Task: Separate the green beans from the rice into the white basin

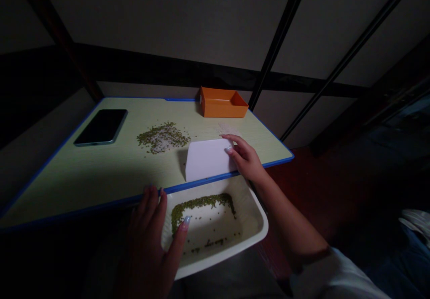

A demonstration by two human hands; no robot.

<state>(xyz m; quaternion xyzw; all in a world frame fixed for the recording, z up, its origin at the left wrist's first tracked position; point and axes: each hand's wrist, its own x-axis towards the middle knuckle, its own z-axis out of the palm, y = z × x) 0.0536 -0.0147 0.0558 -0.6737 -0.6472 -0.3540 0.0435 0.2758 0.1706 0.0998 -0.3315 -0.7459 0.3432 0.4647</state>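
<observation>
My left hand [152, 234] grips the left rim of a white tray [250, 240], thumb inside it, holding it just below the table's front edge. Green beans [201, 202] lie heaped along the tray's far side, with a few scattered on its floor. My right hand [243, 158] holds a white scraper card [206, 160] upright on the table [101, 173] at the front edge, fingers over its right side. A pile of mixed green beans and white grains [163, 136] lies on the table beyond the card.
A dark phone [101, 127] lies at the table's left. An orange box [222, 103] stands at the far edge, with a faint patch of white grains [227, 128] in front of it. The table has a blue rim [278, 161]. A wall with dark bars rises behind.
</observation>
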